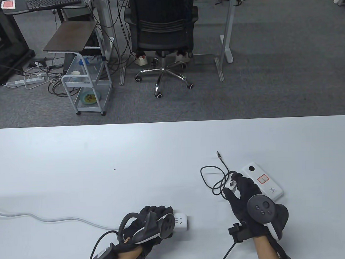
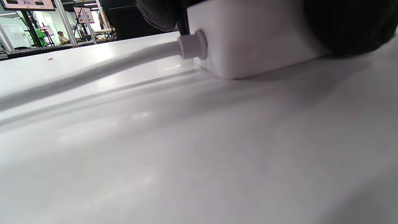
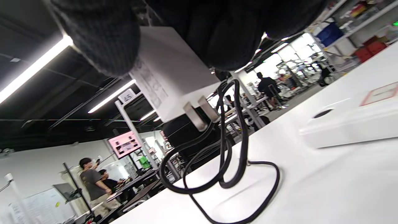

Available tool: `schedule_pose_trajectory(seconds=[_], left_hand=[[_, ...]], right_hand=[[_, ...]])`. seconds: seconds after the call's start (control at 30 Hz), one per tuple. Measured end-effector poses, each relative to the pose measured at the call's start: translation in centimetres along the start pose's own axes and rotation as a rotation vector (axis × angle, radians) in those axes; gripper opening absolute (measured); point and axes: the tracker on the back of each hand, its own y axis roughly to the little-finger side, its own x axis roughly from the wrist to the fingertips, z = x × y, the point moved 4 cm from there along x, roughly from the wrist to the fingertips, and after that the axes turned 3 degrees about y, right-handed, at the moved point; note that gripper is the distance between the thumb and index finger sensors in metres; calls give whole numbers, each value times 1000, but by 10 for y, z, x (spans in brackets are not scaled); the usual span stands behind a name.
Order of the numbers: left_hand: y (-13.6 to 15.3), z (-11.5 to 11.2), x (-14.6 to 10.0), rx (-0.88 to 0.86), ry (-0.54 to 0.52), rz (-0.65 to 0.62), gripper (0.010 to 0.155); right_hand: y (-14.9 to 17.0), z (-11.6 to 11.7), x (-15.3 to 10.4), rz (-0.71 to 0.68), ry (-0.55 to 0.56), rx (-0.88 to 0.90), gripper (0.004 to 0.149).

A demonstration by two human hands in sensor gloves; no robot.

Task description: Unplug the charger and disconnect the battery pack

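My right hand (image 1: 234,187) pinches a white charger (image 1: 231,184), lifted clear of the table with its two metal prongs (image 3: 199,113) bare in the right wrist view. A black cable (image 1: 217,179) hangs from the charger (image 3: 174,71) in loops, and its free plug end (image 1: 218,153) lies on the table, apart from the white battery pack (image 1: 263,181). The pack (image 3: 351,124) lies flat just right of that hand. My left hand (image 1: 165,217) grips a white power strip (image 1: 180,220) at the front of the table. Gloved fingers (image 2: 348,25) sit on both sides of the strip (image 2: 255,40).
The strip's white cord (image 1: 50,219) runs left across the white table (image 1: 105,166) and off its left edge. Beyond the far edge stand an office chair (image 1: 162,29), a small trolley (image 1: 86,90) and desk legs on grey carpet.
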Motion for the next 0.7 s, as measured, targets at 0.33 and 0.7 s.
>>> schedule_pose_trajectory(seconds=[0.33, 0.7], left_hand=[[-1, 0, 0, 9, -7, 0, 81], [-1, 0, -1, 7, -7, 0, 81]], right_hand=[[13, 7, 5, -1, -138, -205, 64], [-4, 57, -8, -134, -409, -618, 63]])
